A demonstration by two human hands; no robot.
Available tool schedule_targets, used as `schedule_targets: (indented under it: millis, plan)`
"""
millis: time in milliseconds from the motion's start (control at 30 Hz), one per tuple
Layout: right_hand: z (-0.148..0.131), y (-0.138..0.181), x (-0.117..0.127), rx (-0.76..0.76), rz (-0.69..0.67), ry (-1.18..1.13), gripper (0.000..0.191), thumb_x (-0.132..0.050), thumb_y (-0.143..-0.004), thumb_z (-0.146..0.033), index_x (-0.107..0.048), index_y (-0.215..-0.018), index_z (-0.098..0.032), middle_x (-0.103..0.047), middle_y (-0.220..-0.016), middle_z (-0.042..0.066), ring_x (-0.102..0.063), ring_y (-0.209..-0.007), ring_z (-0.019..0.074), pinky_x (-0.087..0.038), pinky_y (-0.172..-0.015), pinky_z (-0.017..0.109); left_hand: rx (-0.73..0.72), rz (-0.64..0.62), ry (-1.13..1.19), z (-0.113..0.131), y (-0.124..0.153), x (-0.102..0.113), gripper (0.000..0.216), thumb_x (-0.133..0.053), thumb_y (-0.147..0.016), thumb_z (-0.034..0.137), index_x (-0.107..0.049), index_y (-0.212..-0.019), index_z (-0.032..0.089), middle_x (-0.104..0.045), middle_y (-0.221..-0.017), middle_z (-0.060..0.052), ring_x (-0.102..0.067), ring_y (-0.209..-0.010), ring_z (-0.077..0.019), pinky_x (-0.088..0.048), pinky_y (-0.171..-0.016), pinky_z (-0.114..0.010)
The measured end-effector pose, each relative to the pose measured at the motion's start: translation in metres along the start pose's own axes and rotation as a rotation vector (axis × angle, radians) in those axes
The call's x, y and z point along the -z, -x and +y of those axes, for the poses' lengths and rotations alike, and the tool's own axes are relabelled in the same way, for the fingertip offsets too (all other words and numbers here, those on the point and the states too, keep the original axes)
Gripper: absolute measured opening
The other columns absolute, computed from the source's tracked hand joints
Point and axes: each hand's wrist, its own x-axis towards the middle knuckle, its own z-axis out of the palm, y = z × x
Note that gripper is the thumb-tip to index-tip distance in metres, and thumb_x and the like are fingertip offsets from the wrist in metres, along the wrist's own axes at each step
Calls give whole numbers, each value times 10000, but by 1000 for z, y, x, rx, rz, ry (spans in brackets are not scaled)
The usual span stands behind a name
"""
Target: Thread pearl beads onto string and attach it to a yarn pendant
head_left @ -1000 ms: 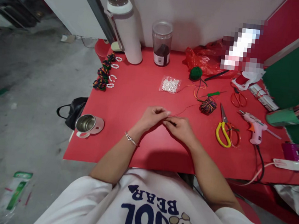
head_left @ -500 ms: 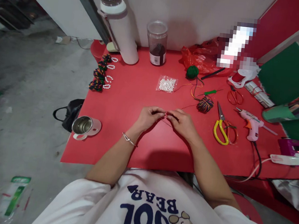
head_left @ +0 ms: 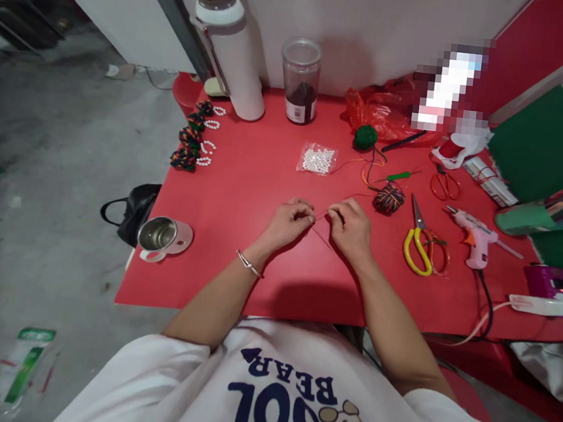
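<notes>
My left hand (head_left: 290, 224) pinches a thin dark yarn strand (head_left: 322, 237), whose loose end slants down to the right above the red table. A short way to the right, my right hand (head_left: 353, 228) is closed on the same yarn, and a short stretch runs taut between both sets of fingertips. From behind the right hand a thin line of yarn leads toward the multicoloured yarn ball (head_left: 389, 199). Beyond the hands lies a clear bag of white beads (head_left: 318, 159). Whether a knot or loop sits in the fingertips is too small to tell.
Yellow-handled scissors (head_left: 419, 249), a pink glue gun (head_left: 474, 238) and small red scissors (head_left: 445, 183) lie at right. Yarn bundles with bead loops (head_left: 189, 135) line the left edge, near a mug (head_left: 165, 238). A green yarn ball (head_left: 365, 137) and a jar (head_left: 299, 85) stand behind.
My hands have drawn apart from nearly touching, the right one turning to the right. Yarn now shows stretched between them. The whole view has shifted slightly.
</notes>
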Motion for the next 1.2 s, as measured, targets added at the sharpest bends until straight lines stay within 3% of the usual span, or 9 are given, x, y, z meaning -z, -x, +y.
schedule_targets:
  millis: [233, 300, 433, 633, 833, 1067, 1200]
  plan:
    - [5, -4, 1, -72, 38, -81, 208, -557, -990, -296, -726, -896, -218, -701, -947, 80, -661, -946, 232, -537, -866, 361, -4, 5, -4, 0, 1, -1, 137, -651, -851, 140, -674, -719, 165, -727, -1076, -74, -650, -896, -166, -515, -866, -317]
    - [5, -5, 4, -99, -24, -200, 198, -574, -967, -294, -745, -1030, -215, -742, -1060, 88, -677, -921, 212, -558, -854, 352, 10, -8, 53, -1, 3, -1, 139, -639, -867, 160, -653, -728, 165, -718, -996, -59, -630, -801, -143, -509, -789, -295]
    - [1, -3, 6, -172, -303, -462, 568, -621, -881, -237, -615, -1449, -222, -762, -1265, 107, -590, -618, 102, -556, -695, 286, 63, -74, 224, -4, 6, -2, 122, -623, -913, 235, -643, -813, 168, -640, -761, -4, -546, -611, -100, -441, -613, -236]
    - [-4, 2, 2, -252, -365, -560, 600, -704, -881, -336, -634, -1458, -184, -778, -965, 60, -614, -652, 114, -533, -680, 262, 131, -113, 423, -5, 8, -5, 166, -684, -908, 319, -637, -862, 166, -587, -639, 28, -497, -529, -80, -416, -522, -204]
    - [-4, 1, 4, -251, -339, -575, 571, -708, -890, -343, -645, -1441, -207, -744, -873, 20, -611, -656, 120, -514, -645, 250, 210, -123, 473, 4, 9, 0, 470, -862, -778, 295, -691, -1183, 129, -713, -801, -15, -545, -508, -74, -446, -494, -222]
    - [-3, 1, 0, -334, -344, -700, 537, -716, -876, -361, -658, -1384, -195, -725, -883, 24, -645, -604, 114, -523, -574, 243, 241, -162, 396, 4, 9, 4, 230, -782, -843, 357, -717, -854, 137, -576, -559, 32, -475, -457, -77, -406, -459, -212]
    - [-4, 0, 1, -374, -363, -775, 524, -738, -866, -408, -665, -1333, -181, -706, -852, 15, -641, -604, 122, -571, -562, 263, 224, -135, 428, 2, 9, 3, 223, -762, -847, 358, -690, -803, 151, -540, -515, 43, -444, -441, -80, -408, -452, -214]
